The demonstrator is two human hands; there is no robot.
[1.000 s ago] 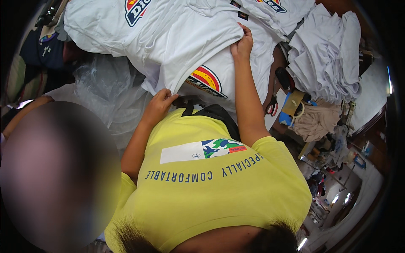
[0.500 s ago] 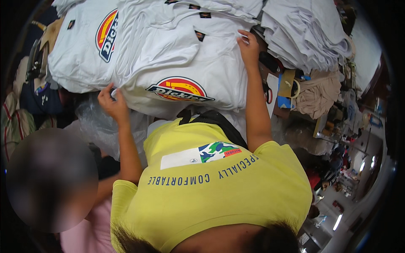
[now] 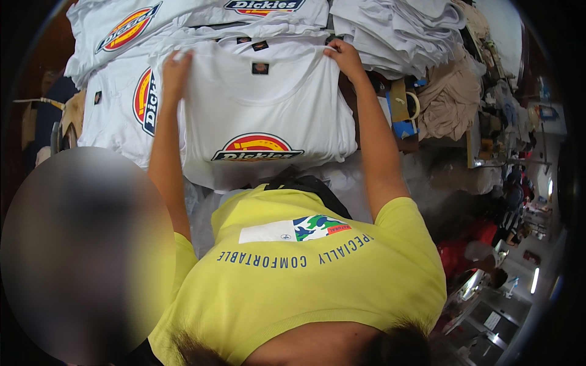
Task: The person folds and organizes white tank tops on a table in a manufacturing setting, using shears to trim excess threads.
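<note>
A white T-shirt (image 3: 244,116) is spread out in front of me, lying over other white shirts. It has a dark label inside the neckline and a red, yellow and blue printed emblem near my body. At its left shoulder edge, my left hand (image 3: 177,74) closes on the fabric, fingertips curled. My right hand (image 3: 346,57) pinches the opposite shoulder, thumb and fingers together. Between the two hands the neckline is drawn fairly flat. More white shirts with the same emblem (image 3: 129,27) lie beyond and to the left.
A tall stack of folded white cloth (image 3: 400,36) stands at the far right. Beside it are crumpled beige fabric (image 3: 450,91) and a tape roll (image 3: 413,105). A person, mostly blurred, is close on my left. Other people and workbenches show in the right background.
My left hand has moved up and away from the near edge onto the shirt's left shoulder. My right hand now grips the right shoulder. The shirt's neckline has been spread and straightened.
</note>
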